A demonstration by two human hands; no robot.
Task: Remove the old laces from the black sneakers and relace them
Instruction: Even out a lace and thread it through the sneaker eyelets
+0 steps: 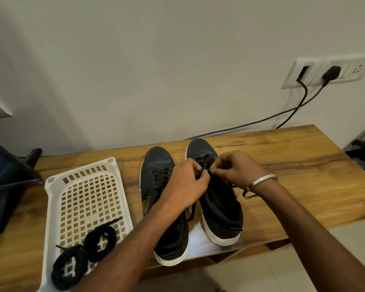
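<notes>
On my feed: a wooden table (282,157) against a pale wall. Two black sneakers (217,199) with white soles stand side by side, toes toward the wall. Both hands work over the right-hand shoe — the left hand (185,184) curled around its black lace (201,171), the right hand (236,167) pinching the lace tip; a silver bangle (259,185) circles the right wrist. The left sneaker (158,186) is laced, partly hidden under the left forearm. To the left lies a white perforated plastic tray (82,199) holding two coiled black laces (84,251). On the wall — a white switch plate (329,70) with a black plug and cables.
</notes>
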